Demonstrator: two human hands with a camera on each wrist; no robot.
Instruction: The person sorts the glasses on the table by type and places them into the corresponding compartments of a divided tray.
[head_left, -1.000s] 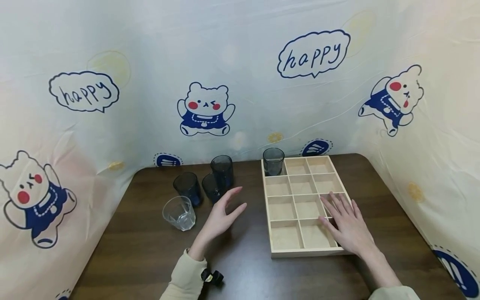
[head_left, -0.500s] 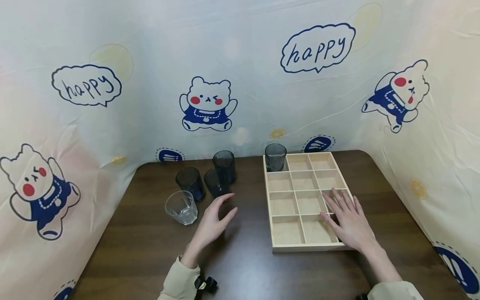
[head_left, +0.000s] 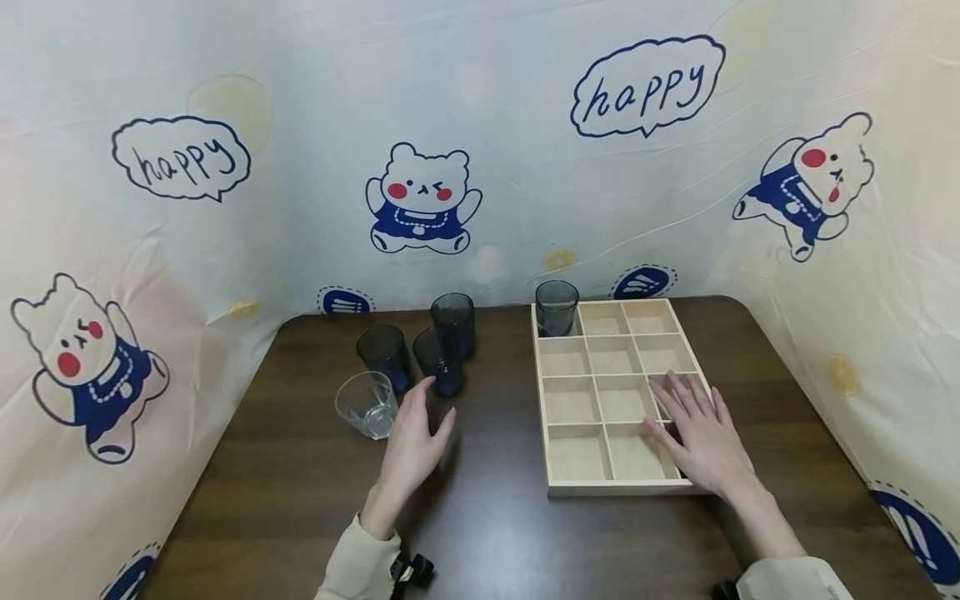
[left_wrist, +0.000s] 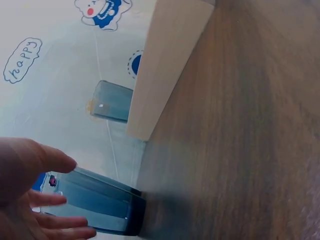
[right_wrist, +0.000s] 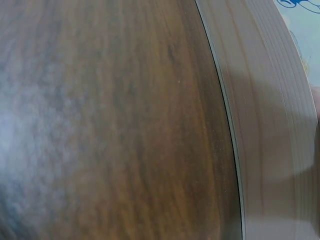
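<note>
My left hand [head_left: 408,446] hovers over the table, thumb and fingers apart, holding nothing. Its fingertips come close to a clear glass [head_left: 367,408] and a dark blue glass [head_left: 438,362]. Two more dark glasses stand behind, one at the left [head_left: 384,357] and one at the back [head_left: 454,323]. In the left wrist view a blue glass [left_wrist: 95,200] shows just past the fingers. My right hand [head_left: 703,437] rests with spread fingers on the right side of a wooden compartment box [head_left: 573,457]. A blue-grey glass [head_left: 557,310] stands in the box's back-left compartment.
The dark wooden table [head_left: 285,500] has rounded back corners. A pale printed curtain [head_left: 517,192] rises behind it and along both sides. In the right wrist view the box's side wall [right_wrist: 265,135] runs along the tabletop.
My left hand has moved left, away from the box and toward the clear glass. The right hand stays on the box. The whole head view has shifted slightly up and right.
</note>
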